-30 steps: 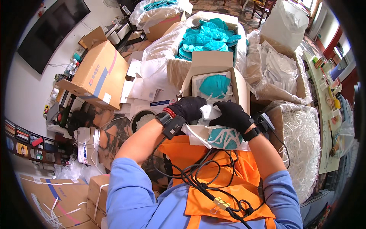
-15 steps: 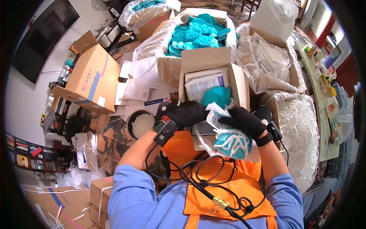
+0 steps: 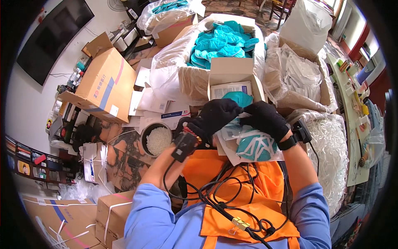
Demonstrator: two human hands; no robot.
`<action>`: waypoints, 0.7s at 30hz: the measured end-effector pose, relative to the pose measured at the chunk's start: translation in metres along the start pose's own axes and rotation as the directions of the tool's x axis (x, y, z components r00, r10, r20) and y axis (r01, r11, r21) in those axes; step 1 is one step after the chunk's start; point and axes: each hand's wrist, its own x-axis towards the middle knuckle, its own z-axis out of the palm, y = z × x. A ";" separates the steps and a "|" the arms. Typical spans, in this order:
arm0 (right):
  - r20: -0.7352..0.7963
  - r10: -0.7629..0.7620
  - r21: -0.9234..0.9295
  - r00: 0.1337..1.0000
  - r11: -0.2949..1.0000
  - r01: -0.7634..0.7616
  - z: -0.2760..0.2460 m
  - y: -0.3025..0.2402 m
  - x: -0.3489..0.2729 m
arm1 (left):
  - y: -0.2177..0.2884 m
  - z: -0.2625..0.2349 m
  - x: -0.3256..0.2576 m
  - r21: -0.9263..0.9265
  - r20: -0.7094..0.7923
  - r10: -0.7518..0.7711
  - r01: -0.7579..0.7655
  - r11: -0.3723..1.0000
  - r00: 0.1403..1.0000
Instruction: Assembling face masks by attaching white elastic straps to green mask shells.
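Note:
Both my hands wear black gloves and meet fingertip to fingertip over the near part of an open carton [image 3: 260,89]. My left hand [image 3: 217,118] and my right hand [image 3: 265,121] are closed, pinching the top of a clear plastic bag [image 3: 226,133]; the pinched edge is mostly hidden by fingers. Below the right hand lies a teal face mask [image 3: 258,146] with white straps; whether it is inside the bag I cannot tell. Another teal mask [image 3: 238,98] rests in the carton, just beyond my fingers, on flat printed packets [image 3: 230,88].
Behind the carton stands a big lined box of teal masks [image 3: 224,43]. Right of it, boxes hold flat clear bags [image 3: 300,68] and white straps [image 3: 325,153]. A bowl of white pellets [image 3: 158,141] sits left. Black cables [image 3: 215,195] hang over my orange apron [image 3: 244,211].
My hands have come together, the left one moving right and up toward the right. The bag between them has dropped lower and is now largely covered by my fingers. The view has shifted slightly.

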 end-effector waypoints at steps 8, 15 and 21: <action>-0.208 -0.068 -0.118 0.976 0.992 0.044 0.025 0.003 0.007 | -0.020 0.030 0.019 0.133 -0.266 0.152 -0.120 0.984 0.952; -0.123 -0.348 -0.310 0.929 0.903 0.297 0.024 -0.025 -0.009 | -0.052 0.033 0.047 0.821 -0.025 0.188 -0.087 0.565 0.982; -0.083 -0.374 -0.412 0.924 0.857 0.310 0.010 -0.035 -0.033 | -0.070 0.046 0.070 0.875 0.020 0.190 -0.109 0.472 0.982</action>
